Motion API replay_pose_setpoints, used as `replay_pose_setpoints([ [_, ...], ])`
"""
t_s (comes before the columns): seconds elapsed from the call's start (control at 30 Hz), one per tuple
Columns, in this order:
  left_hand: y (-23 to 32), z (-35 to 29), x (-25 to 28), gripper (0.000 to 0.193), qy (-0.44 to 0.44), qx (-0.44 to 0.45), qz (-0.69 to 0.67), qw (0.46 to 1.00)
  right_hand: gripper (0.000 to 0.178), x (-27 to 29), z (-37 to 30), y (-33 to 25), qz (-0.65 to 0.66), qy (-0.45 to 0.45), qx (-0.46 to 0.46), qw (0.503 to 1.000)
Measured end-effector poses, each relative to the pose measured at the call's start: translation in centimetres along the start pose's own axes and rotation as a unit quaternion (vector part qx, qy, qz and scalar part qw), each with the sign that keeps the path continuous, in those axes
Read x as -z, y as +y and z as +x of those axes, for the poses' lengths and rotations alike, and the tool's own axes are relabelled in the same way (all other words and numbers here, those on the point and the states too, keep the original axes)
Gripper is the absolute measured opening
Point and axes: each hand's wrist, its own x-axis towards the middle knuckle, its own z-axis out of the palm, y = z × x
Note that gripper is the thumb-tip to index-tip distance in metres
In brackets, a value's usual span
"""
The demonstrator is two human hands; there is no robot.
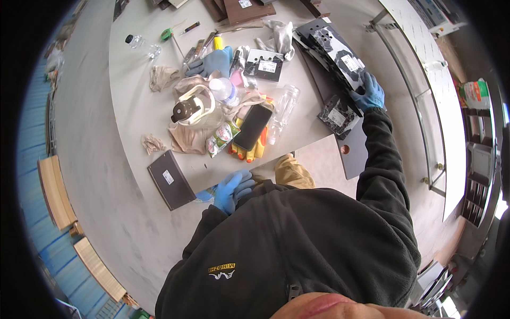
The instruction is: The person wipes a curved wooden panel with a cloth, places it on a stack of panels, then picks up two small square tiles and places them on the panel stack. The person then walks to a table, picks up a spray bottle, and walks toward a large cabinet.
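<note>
My right hand [370,91], in a blue glove, reaches out to the right. Its fingers close over the near end of a black-and-white marbled panel [342,59] with a white label. This panel lies on a pile of dark boards, tilted away from me. Beside my wrist is a smaller marbled piece [339,116], also labelled. Close to my waist, at the table's front edge, my left hand [232,190] is gloved in blue too. Its fingers are loosely bent and slightly apart, with nothing visible in them. Left of it, a dark labelled board [171,179] rests at the table edge.
Mid-table is cluttered: a phone [253,126] on yellow gloves, a large jug [199,109], a clear bottle [284,111], a snack packet [223,137], rags and several tools. Brown boards [247,9] lie at the far edge. A metal-framed rack [419,90] stands to the right.
</note>
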Motion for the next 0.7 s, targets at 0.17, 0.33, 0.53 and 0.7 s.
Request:
replay_pose_setpoints([
  [0.17,-0.7,0.4,-0.8,0.049,0.042,-0.023,-0.035,0.998,0.087,0.1,1.2,1.4,-0.007,-0.007,0.017,1.0],
  [0.33,-2.1,0.8,-0.8,0.045,0.058,-0.021,-0.087,0.994,0.084,-0.2,2.5,3.0,0.036,-0.059,0.062,0.996],
  [0.53,-3.9,-0.1,-1.4,0.047,0.07,-0.047,-0.123,0.989,0.089,-1.8,1.7,3.2,-0.084,-0.048,-0.014,0.995],
  [0.7,-5.0,-2.6,0.8,0.047,0.094,-0.057,-0.138,0.984,0.087,-1.7,-1.1,-1.3,-0.08,0.091,0.011,0.993],
])
